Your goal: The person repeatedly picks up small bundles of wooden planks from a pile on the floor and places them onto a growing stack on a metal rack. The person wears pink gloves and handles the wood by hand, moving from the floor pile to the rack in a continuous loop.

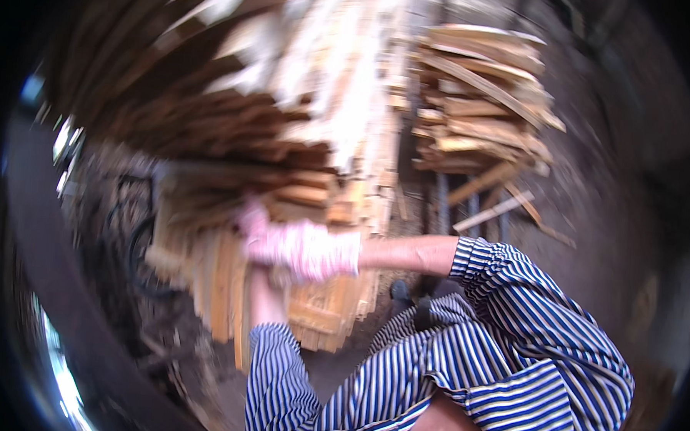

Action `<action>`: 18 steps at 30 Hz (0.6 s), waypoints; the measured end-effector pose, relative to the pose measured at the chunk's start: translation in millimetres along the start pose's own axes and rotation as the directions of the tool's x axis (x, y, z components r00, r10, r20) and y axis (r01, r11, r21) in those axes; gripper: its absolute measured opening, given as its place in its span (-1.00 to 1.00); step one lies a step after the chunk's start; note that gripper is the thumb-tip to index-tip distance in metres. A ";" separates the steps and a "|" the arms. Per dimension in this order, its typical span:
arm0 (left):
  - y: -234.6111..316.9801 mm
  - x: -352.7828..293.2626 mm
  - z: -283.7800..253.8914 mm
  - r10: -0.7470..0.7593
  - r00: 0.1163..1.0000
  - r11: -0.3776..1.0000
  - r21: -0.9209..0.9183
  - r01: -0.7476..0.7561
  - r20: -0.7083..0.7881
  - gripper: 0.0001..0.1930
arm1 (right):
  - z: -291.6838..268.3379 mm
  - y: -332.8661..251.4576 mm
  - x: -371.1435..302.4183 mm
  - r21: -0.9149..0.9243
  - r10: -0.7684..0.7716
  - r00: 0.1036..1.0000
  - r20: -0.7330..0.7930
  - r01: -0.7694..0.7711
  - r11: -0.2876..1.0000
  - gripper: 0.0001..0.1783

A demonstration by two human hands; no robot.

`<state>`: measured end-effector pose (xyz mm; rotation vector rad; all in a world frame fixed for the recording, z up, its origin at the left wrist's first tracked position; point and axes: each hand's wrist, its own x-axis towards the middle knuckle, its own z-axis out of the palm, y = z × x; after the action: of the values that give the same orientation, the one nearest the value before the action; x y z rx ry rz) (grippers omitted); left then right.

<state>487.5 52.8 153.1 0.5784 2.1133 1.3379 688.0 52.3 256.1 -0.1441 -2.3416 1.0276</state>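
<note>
"Pink and white covered the right hand (pixel 309 251), a glove badly blurred. Were its fingers closed on anything?"

"I couldn't tell. They were too smeared to show whether they were spread, pressed together or pinching a strip."

"And the left hand (pixel 253 223)?"

"Pinkish too, at the far end of a bare forearm (pixel 266 301). The right hand crossed over near its wrist, and the two ran together in the blur, so those fingers couldn't be read either."

"Where were the wooden strips (pixel 222 291)?"

"Directly below both hands, packed side by side in a stack, with their ends toward the person. One long strip jutted past its neighbours at the near edge. Whether the hands touched the wood, I couldn't make out."

"What lay around that?"

"Darker brown boards (pixel 210 129) were heaped at the upper left, next to long pale boards (pixel 367 70) that ran toward the top. A dark curved thing (pixel 137 256) sat left of the strips, too unclear to name."

"And on the other side?"

"A separate stack of rough wood (pixel 481 106) stood at the upper right, with loose sticks (pixel 495 212) near its lower end and metal rails (pixel 443 204) beside them. Nearest of all was the person's blue-and-white striped shirt (pixel 462 351)."
</note>
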 end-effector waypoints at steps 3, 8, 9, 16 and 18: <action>9.0 -2.7 -40.5 0.024 0.992 0.994 0.109 -0.011 -0.123 -0.17 | 5.3 -21.5 -82.2 0.265 0.157 0.932 0.326 -0.250 0.931 -0.23; 21.2 -98.8 57.7 0.296 0.905 0.921 0.343 -0.185 -0.306 -0.27 | 11.0 71.2 -304.6 0.107 0.919 0.380 0.104 -0.923 0.369 -0.22; 7.1 -121.9 64.6 0.435 0.866 0.856 0.413 -0.312 -0.247 -0.24 | -2.1 72.5 -332.9 0.160 0.972 0.149 0.184 -0.980 0.120 -0.27; -51.5 -228.6 191.3 0.345 0.664 0.574 0.411 -0.708 0.663 -0.07 | -33.8 109.1 -437.4 0.303 0.992 -0.122 0.017 -0.945 -0.121 -0.22; -47.1 -211.4 247.6 0.261 0.633 0.569 0.414 -0.710 0.728 -0.02 | -37.4 128.5 -458.4 0.365 0.992 -0.108 -0.069 -0.928 -0.076 -0.20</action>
<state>806.6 66.8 74.9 1.8133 1.8519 0.3957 1072.9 22.0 -25.0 -2.1421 -1.3810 1.6378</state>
